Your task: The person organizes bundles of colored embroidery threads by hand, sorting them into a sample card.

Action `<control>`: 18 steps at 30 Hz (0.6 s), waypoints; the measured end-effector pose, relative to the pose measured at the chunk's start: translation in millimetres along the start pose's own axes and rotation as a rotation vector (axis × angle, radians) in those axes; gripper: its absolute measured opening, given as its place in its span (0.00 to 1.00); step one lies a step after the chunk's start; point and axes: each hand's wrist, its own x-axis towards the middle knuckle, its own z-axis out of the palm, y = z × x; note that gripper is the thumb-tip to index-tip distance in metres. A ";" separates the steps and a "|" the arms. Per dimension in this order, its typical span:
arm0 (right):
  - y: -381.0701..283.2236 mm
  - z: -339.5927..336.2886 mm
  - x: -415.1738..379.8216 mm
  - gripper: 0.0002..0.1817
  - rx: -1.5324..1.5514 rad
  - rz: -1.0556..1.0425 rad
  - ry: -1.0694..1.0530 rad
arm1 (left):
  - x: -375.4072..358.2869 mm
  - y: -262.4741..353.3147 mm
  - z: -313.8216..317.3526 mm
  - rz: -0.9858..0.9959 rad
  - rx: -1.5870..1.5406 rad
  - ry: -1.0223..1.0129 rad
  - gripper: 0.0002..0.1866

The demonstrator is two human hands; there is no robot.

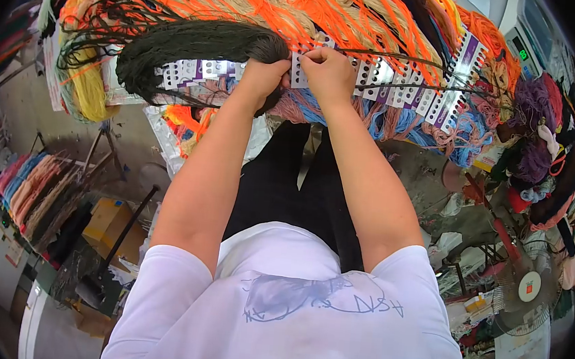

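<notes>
My left hand point(264, 82) is wrapped round the gathered end of a skein of black yarn point(190, 44), whose loose strands fan out to the left. Beside it, my right hand point(329, 77) pinches finger and thumb together at a white punched thread card point(298, 71). Black strands point(407, 57) stretch rightward from that hand, so it seems closed on them; the fingertips' exact hold is partly hidden. Under both hands lie more punched cards point(397, 97) with purple labels, on top of blue and pink yarn point(402, 124).
Orange and beige yarn point(248, 2) covers the far side. A yellow skein point(88, 90) hangs at the left, dark purple yarn point(534, 109) at the right. Behind it stands a scale with a green display point(523, 54). A fan point(529, 286) and a cardboard box point(114, 226) are lower down.
</notes>
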 end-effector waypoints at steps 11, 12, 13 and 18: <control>16.5 -0.1 -18.5 0.07 0.031 -0.500 0.088 | 14.2 -12.5 -3.0 0.085 -0.105 -0.051 0.02; 18.8 -1.9 -17.6 0.07 0.050 -0.507 0.077 | 9.5 -11.4 -0.8 0.069 -0.127 0.000 0.05; 20.6 -4.3 -15.7 0.09 0.034 -0.508 0.051 | 5.0 -8.8 -1.0 0.117 -0.128 0.072 0.06; 12.9 -28.6 -11.0 0.14 -0.416 -0.511 0.105 | -1.7 15.1 -52.4 0.236 -0.379 0.305 0.10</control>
